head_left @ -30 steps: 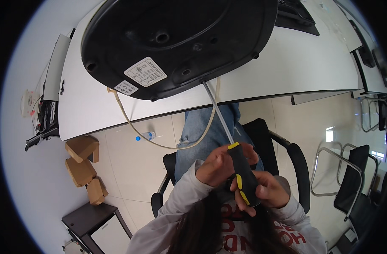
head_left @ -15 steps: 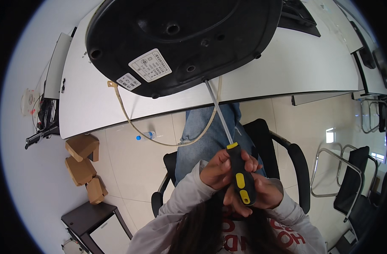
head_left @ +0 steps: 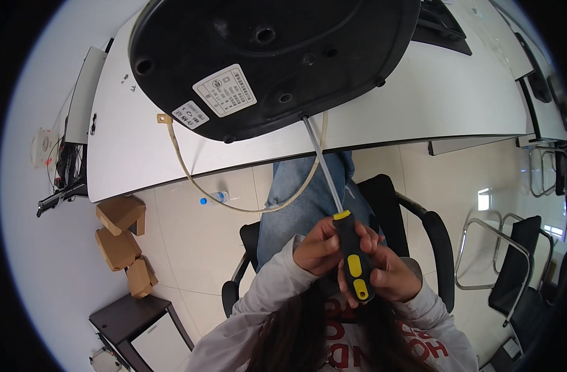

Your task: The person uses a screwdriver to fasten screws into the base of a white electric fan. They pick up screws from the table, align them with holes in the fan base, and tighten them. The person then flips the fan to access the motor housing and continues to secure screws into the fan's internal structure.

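Note:
A long screwdriver (head_left: 356, 260) with a black and yellow handle points away from me, its shaft tip at the near edge of a big black plastic housing (head_left: 333, 74). My left hand (head_left: 321, 247) grips the front of the handle between thumb and fingers. Around the handle's right side and rear, my right hand (head_left: 386, 270) is closed. The housing has round recessed holes and two white labels, and its upper part runs out of view. A yellowed cable (head_left: 234, 208) with a flat end loops below it, over the table edge.
The housing is over a white table (head_left: 383, 124). A chair armrest (head_left: 437, 248) stands beside me. On the floor at left lie a plastic bottle (head_left: 216, 198) and cardboard boxes (head_left: 119, 242); a small cabinet (head_left: 134, 319) stands nearer. Metal-framed chairs (head_left: 519, 266) are at right.
The housing has shifted slightly right in view. My right hand has changed its grip on the handle, fingers drawn in closer; the screwdriver has turned a little and its tip stays at the housing.

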A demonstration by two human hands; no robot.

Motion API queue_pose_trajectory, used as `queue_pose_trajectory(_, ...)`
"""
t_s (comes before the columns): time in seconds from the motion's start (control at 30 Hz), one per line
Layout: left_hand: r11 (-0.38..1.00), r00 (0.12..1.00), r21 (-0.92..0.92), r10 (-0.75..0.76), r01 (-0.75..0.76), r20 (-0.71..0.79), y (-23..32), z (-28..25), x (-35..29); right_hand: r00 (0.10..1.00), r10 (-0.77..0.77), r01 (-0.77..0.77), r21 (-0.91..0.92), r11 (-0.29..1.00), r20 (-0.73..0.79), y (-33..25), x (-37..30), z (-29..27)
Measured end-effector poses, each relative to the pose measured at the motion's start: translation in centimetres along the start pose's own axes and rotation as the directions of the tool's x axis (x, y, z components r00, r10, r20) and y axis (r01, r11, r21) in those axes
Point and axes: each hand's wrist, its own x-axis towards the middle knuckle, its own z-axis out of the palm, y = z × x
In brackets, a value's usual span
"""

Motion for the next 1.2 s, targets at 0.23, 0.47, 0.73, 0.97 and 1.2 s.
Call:
queue_pose_trajectory(0.23, 0.989, 0.996, 0.146, -0.022, 0.035, -0.088, 1.0, -0.4, -0.2, 0.982, 0.024, -0.064, 0.214, 0.975, 0.185, 0.4, 0.2, -1.0)
queue_pose_trajectory(0.47, 0.900, 0.954, 0.428, 0.191, -0.077, -0.230, 4.1, 1.3, 0.2, 0.955, 0.019, -0.078, 0.189, 0.979, 0.297, -1.0, 1.2, 0.1)
queue_pose_trajectory(0.73, 0.838, 0.929, 0.497, 0.339, -0.226, -0.149, 6.8, 2.6, 0.7, 0.970, 0.116, -0.121, 0.010, 0.993, 0.214, -0.4, 0.6, 1.6)
queue_pose_trajectory(0.97, 0.650, 0.874, 0.732, 0.458, -0.204, -0.162, 8.7, 3.1, -1.2, 0.989, 0.121, -0.114, -0.079, 0.990, 0.089, 1.1, -0.9, 2.2)
queue_pose_trajectory(1.2, -0.040, 0.114, 0.971, 0.991, -0.236, 0.068, 16.7, 3.1, -6.8, 0.906, 0.055, 0.043, -0.220, 0.975, 0.420, -1.5, 0.4, 0.6)
